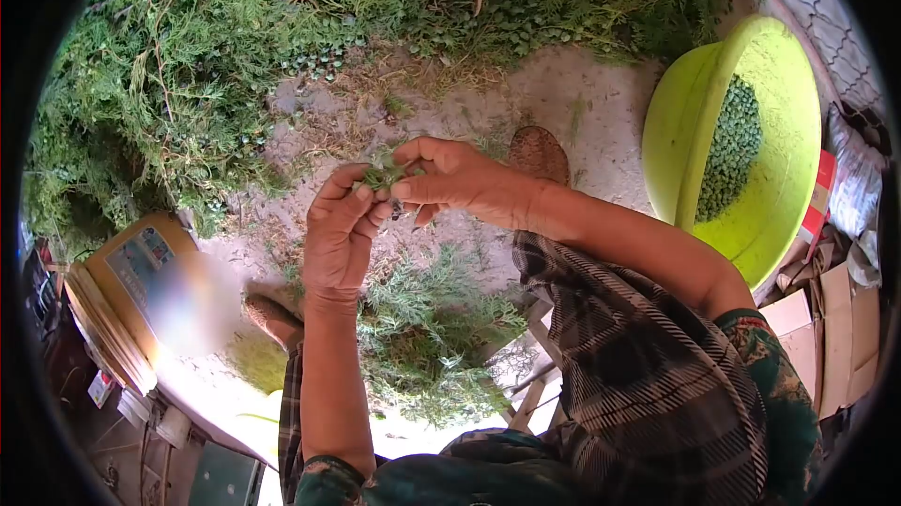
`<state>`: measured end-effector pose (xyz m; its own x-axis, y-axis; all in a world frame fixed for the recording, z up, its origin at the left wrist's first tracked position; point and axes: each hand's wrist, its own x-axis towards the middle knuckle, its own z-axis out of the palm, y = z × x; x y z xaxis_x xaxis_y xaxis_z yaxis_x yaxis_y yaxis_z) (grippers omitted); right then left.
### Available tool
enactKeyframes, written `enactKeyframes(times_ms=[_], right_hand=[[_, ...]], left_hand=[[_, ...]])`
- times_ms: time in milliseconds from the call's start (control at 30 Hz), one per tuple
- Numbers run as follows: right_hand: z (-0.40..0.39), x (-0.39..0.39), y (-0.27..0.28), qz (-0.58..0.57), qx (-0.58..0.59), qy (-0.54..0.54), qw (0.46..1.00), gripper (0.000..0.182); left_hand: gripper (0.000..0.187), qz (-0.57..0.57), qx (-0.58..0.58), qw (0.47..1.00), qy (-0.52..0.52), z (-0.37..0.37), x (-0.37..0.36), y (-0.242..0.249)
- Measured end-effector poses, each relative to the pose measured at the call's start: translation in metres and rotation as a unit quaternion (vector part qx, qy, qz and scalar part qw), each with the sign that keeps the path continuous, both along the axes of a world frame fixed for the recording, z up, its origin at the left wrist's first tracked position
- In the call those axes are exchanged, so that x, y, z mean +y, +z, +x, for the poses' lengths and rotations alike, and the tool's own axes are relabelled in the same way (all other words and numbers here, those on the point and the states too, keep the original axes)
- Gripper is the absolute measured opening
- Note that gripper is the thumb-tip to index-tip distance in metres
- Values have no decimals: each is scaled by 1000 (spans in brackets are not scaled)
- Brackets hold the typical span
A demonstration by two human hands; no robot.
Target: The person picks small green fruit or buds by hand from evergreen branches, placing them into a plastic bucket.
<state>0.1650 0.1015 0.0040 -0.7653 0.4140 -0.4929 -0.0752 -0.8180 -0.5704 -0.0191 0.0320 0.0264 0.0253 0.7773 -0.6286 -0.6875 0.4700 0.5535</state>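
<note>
A small green sprig [380,176] is pinched between my two hands, above the bare floor. My left hand [343,224] is closed on its left side, thumb and fingers pressed together. From the right, my right hand [450,177] grips the same sprig between thumb and index finger, with its other fingers curled. The fingers cover part of the sprig. Feathery green branches [432,318] lie below my hands, near my lap. At the right, a tilted lime-green basin [779,159] holds many small green cones [732,149].
Piled leafy branches [216,74] spread across the back and left. A yellow bucket [127,267] stands at the lower left. Cardboard [849,346] and a plastic bag [856,182] are at the far right. My shoes [540,154] rest on the floor [610,112].
</note>
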Motion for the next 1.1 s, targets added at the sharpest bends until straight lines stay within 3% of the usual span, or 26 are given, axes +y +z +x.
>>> enactKeyframes(times_ms=[133,233,300,433,500,600,700,767,833,1000,1067,1100], right_hand=[[-3,1,3,-68,35,-26,997,45],[-2,0,-2,-21,14,-21,999,35],[-1,0,-3,-15,6,-18,1000,31],[1,-4,-7,-59,27,-36,997,24],[4,-3,-4,-69,27,-38,997,23],[7,-1,-1,-89,32,-51,994,23],[12,0,0,-109,35,-75,991,23],[12,2,0,-118,37,-86,989,24],[12,0,-1,-107,24,-77,991,23],[13,-4,-3,-91,18,-38,995,23],[16,-4,-3,-94,9,-46,994,24],[19,-4,-2,-128,28,-35,991,27]], left_hand=[[22,-1,-27,1000,10,6,-3,3],[19,-25,-33,999,31,10,-6,1],[15,-56,-72,988,126,12,-10,-5],[11,-94,-116,973,173,18,-10,-3],[15,-86,-15,992,93,23,-9,1],[19,-125,67,987,75,23,-8,1],[22,-128,9,980,151,6,-14,-7],[23,-140,70,980,126,20,-14,5],[25,-80,99,992,19,38,-12,19],[30,-63,168,982,-56,46,-3,14],[26,-97,285,944,-132,48,1,20],[26,-97,285,944,-133,50,0,20]])
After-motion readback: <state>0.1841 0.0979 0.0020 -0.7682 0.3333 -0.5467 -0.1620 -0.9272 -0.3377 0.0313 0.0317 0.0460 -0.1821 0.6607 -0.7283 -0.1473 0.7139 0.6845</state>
